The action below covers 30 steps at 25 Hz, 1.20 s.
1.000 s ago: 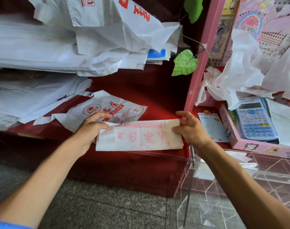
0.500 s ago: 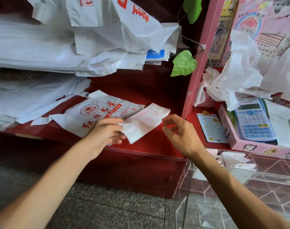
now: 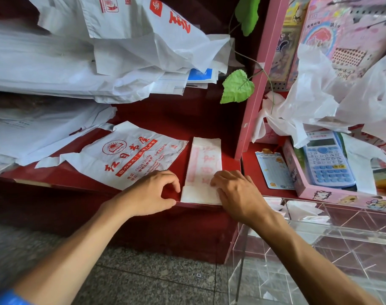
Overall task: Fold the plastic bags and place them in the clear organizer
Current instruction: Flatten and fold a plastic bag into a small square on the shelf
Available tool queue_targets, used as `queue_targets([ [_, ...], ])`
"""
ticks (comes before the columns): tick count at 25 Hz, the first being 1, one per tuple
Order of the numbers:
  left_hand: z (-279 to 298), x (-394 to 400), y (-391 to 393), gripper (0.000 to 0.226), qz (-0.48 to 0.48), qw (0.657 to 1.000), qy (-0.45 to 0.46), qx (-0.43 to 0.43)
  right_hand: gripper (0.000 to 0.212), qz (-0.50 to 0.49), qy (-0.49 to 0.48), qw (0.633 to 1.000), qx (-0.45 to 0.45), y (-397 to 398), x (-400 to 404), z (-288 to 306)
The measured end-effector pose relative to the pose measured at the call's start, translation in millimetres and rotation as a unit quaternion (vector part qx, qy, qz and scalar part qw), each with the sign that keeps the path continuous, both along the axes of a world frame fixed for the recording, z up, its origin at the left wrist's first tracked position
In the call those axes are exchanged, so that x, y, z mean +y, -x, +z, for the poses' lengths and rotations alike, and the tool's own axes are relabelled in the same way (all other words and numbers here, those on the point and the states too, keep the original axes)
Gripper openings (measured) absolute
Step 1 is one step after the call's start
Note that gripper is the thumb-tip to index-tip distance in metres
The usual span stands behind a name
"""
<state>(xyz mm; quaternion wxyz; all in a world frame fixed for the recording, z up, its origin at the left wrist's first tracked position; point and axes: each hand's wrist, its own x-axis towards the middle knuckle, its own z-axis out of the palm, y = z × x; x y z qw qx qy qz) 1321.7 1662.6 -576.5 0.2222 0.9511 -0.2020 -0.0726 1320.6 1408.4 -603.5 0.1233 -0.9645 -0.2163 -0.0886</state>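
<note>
A plastic bag folded into a narrow white strip with pink print (image 3: 204, 164) lies on the red shelf (image 3: 165, 119), its long side pointing away from me. My left hand (image 3: 150, 194) has curled fingers, and its thumb and forefinger pinch the strip's near left corner. My right hand (image 3: 238, 194) holds the near right edge, with its fingertips on top of the strip. An unfolded white bag with red print (image 3: 132, 157) lies flat just left of it. The clear organizer (image 3: 333, 241) stands at the lower right, with some white folded pieces in its far compartments.
Piles of white bags (image 3: 55, 69) fill the shelves at the left. A pink post (image 3: 260, 75) bounds the shelf on the right. Beyond it are loose bags (image 3: 319, 100), a pink tray (image 3: 333, 194) with a blue calculator (image 3: 326, 159), and a green leaf (image 3: 237, 86).
The folded strip has been turned from lying crosswise to pointing away from me and set down further right. Both hands have come together at its near end.
</note>
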Motion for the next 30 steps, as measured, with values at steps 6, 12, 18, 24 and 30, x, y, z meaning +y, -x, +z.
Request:
queue_targets([
  [6, -8.5, -4.4, -4.7, 0.042, -0.041, 0.998, 0.02, -0.044, 0.048, 0.054, -0.005, 0.998, 0.025, 12.3, -4.6, 2.6],
  [12, -16.2, -19.5, -6.2, 0.045, -0.049, 0.997, 0.007, -0.058, 0.042, 0.052, 0.028, 0.998, 0.017, 14.2, -10.5, -1.6],
  [18, -23.8, -24.6, -5.9, 0.048, -0.063, 0.994, 0.0, -0.094, 0.039, 0.029, 0.029, 0.999, -0.022, 18.7, -7.6, -5.9],
  [24, -25.4, -23.1, -5.0, 0.026, -0.023, 0.992, 0.092, -0.079, 0.034, 0.02, -0.062, 0.998, -0.024, 12.1, -10.2, -10.3],
  [30, -26.2, -30.6, -3.4, 0.024, 0.047, 0.988, 0.117, -0.086, 0.012, 0.035, -0.143, 0.989, -0.018, 7.7, -8.4, -8.2],
])
